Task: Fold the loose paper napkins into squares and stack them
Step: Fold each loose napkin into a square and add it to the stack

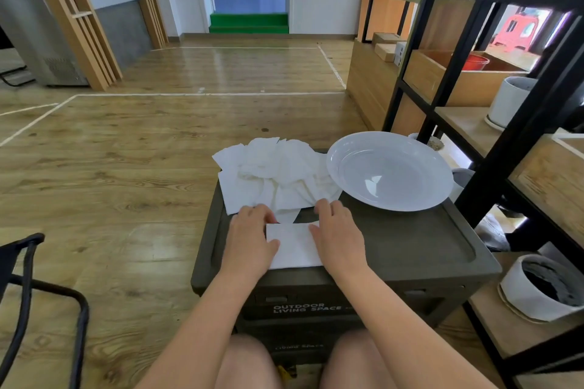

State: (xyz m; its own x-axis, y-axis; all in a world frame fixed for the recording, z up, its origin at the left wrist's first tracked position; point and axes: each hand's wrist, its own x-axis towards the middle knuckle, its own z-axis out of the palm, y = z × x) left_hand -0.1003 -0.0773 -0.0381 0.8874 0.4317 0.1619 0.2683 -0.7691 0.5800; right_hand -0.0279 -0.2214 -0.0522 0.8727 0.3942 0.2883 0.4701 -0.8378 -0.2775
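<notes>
- Head view: a dark storage box (410, 249) serves as the table, with a white plate (390, 170) at its far right.
- Loose napkins (271, 174) lie heaped at the far left, just beyond both hands.
- One folded napkin (294, 246) lies at the near edge, its long axis running near to far, between the hands.
- Left hand (249, 237) lies flat on the napkin's left edge, fingers fairly straight, gripping nothing.
- Right hand (338, 234) presses the right edge likewise; both are equally near, so the next fold likely goes far edge to near.

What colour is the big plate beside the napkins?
White; the plate shows plainly in the head view.
</notes>
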